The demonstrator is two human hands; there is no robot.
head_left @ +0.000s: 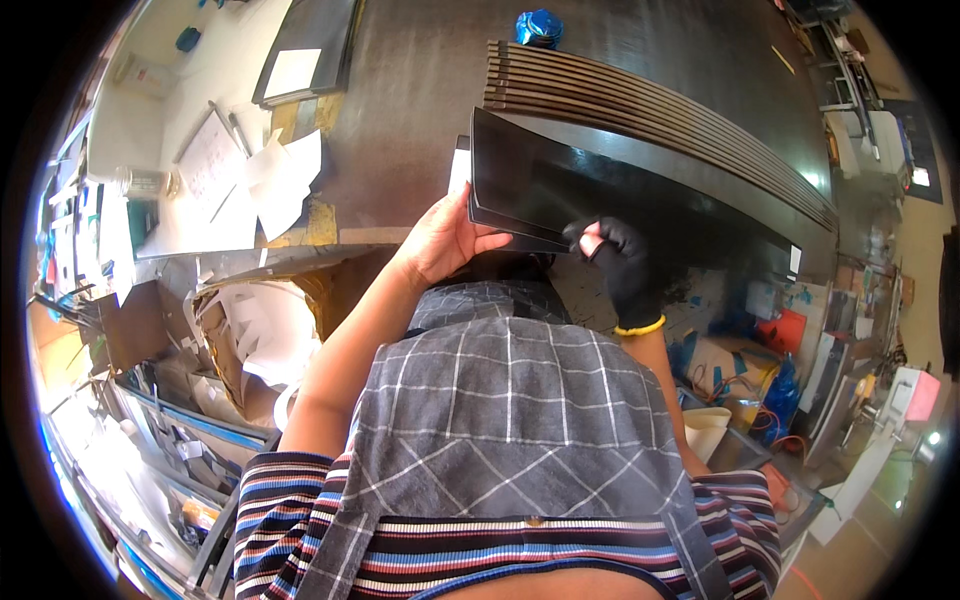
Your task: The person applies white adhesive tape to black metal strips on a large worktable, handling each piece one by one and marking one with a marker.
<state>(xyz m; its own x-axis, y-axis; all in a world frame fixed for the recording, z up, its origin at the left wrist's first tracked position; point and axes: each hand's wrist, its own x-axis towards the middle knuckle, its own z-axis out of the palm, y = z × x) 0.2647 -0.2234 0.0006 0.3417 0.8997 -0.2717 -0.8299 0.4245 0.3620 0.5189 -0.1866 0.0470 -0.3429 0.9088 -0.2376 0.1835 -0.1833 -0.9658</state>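
Black panels (560, 170), at one o'clock, seemingly mid-handling: left hand (445, 235) clamped on their nine-o'clock end, gloved right hand (612, 255) curled at their six-o'clock edge, grip unclear; layered boards (650, 115) beyond, perhaps done; remainder, I cannot tell.

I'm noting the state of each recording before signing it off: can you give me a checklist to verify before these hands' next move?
1. Left hand in contact with the black panels: ok, at their left end.
2. Right hand securely gripping: cannot tell; it is at the panels' lower edge, but the hold is unclear.
3. Panel edges flush: not ok, they sit offset at the left end.
4. Both hands gloved: not ok, only the right wears a black glove; the left is bare.
5. Loose papers away from the panels: ok, they lie apart, to the left.
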